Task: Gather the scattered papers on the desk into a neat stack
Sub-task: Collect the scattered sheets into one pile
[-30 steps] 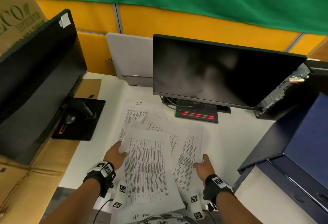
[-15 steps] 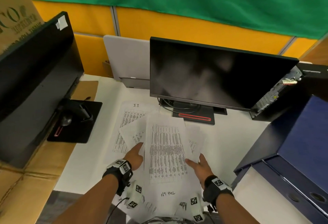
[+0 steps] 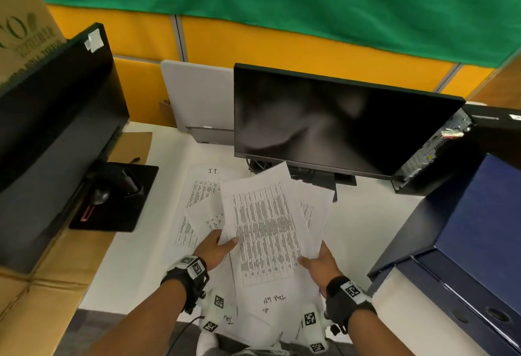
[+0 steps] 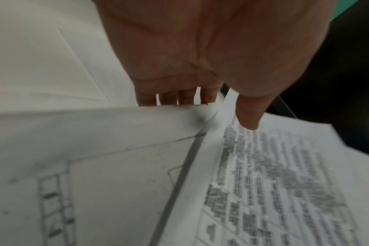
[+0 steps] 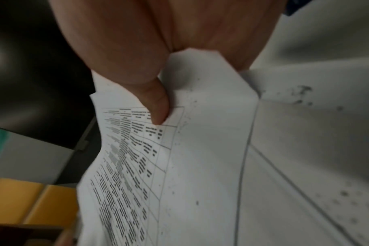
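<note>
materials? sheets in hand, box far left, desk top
Sheets: thin matte printer paper, held by the left hand and right hand; they bend and curl, and print shows through in the right wrist view. Box: brown corrugated cardboard by its look, dull, with printed green lettering. Desk top: smooth white, probably laminate; the core is not visible.

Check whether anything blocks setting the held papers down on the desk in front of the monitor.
Nothing solid does. Both the left hand and right hand grip the papers. Below them lie only loose sheets on the desk; the monitor stands behind.
</note>
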A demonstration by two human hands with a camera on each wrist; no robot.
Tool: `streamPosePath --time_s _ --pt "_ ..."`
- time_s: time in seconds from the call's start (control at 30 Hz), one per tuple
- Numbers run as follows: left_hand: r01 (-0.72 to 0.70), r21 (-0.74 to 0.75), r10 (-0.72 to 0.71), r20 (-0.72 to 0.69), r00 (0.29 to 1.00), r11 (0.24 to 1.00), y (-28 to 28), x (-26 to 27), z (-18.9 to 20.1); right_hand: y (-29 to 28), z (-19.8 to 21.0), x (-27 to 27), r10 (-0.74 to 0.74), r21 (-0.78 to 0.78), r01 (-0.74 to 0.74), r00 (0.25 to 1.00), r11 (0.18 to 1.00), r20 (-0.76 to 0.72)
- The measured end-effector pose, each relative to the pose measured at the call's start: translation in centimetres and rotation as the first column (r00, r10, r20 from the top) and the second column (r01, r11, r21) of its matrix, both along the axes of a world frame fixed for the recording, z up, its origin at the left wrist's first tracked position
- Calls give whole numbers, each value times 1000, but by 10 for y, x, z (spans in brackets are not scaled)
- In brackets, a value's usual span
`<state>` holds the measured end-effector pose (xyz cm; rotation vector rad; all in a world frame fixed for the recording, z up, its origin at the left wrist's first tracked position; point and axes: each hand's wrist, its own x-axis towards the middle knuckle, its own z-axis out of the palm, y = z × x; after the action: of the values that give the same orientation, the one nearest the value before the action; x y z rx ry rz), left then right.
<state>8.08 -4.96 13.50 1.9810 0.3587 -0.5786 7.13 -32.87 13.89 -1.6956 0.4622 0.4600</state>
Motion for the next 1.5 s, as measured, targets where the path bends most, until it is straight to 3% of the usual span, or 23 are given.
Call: streamPosePath --time_s 0.17,0.27,0.43,0.53,0.6,0.67,0.77,0.83,0.97,1.13,1.2,1.33,1.4,1.43,1.5 --pt "-159 -156 164 19 986 975 33 7 5 7 43 18 24 112 -33 997 993 74" --pt "-197 -436 203 -33 979 878 45 10 34 22 75 30 78 182 -103 987 978 137" --pt "-252 -552 267 -54 962 795 80 -5 63 54 88 51 200 221 -233 967 947 160" --pt "-309 -465 310 -77 948 830 102 -24 55 83 71 56 379 175 -398 916 901 130" --pt "-373 -308 384 -27 923 875 114 -40 39 103 53 54 523 114 -527 850 842 67" --pt "-493 -140 493 -35 869 859 132 -56 14 109 32 51 565 -27 -566 824 824 -47" --pt "-590 144 604 -97 791 795 152 -78 -21 88 -1 47 367 -396 -463 882 793 -296" --pt "-594 245 632 -125 764 766 156 -88 -31 70 -14 42 190 -518 -404 889 754 -417" --pt "-564 249 605 -138 784 787 161 -85 -40 61 -21 37 113 -580 -436 854 688 -508" --pt "-512 237 552 -151 820 826 170 -77 -44 84 -32 39 9 -545 -226 928 808 -372" --pt "-470 219 506 -159 848 855 174 -75 -48 90 -30 40 12 -560 -207 944 802 -331" --pt "-467 183 493 -141 859 865 182 -71 -50 97 -25 46 249 -764 -388 921 516 -300" --pt "-472 169 495 -132 859 865 183 -68 -52 99 -23 50 375 -789 -414 892 454 -253" --pt "-474 165 495 -130 859 865 183 -67 -53 99 -21 52 414 -764 -420 883 489 -221" --pt "-477 139 494 -141 858 868 185 -64 -56 95 -16 54 448 -655 -414 885 632 -127"
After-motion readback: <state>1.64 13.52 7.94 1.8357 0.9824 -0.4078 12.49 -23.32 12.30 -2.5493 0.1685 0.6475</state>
